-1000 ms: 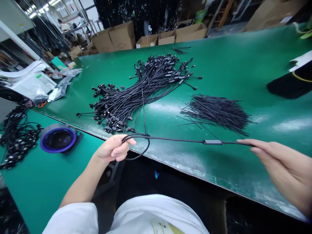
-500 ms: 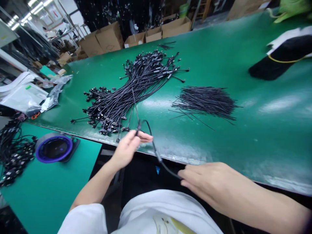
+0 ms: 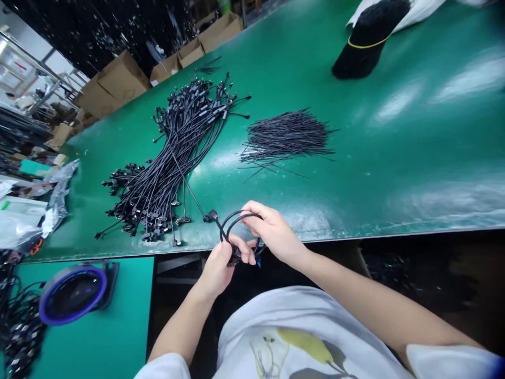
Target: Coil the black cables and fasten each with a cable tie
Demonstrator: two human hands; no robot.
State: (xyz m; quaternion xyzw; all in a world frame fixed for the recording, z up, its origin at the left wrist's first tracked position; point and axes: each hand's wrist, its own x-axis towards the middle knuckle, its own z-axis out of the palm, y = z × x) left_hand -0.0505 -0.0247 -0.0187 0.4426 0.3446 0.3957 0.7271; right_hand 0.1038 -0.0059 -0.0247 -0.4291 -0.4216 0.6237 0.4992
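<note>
A black cable, bent into a loop, is held between my two hands at the table's front edge. My left hand is closed on the cable, thumb pressing against the fingers. On the loop's right side, my right hand grips the cable with bent fingers. One small connector stands up above the left hand. Just beyond lies a large pile of black cables with connectors at both ends. To its right is a heap of thin black ties.
A thick black bundle with a yellow band lies at the far right on the green table. Cardboard boxes stand behind the table. A round purple-rimmed device sits at the lower left, near more cables.
My right hand has come in toward my left, and the cable that stretched between them is now coiled into a loop. The view has turned to the right.
</note>
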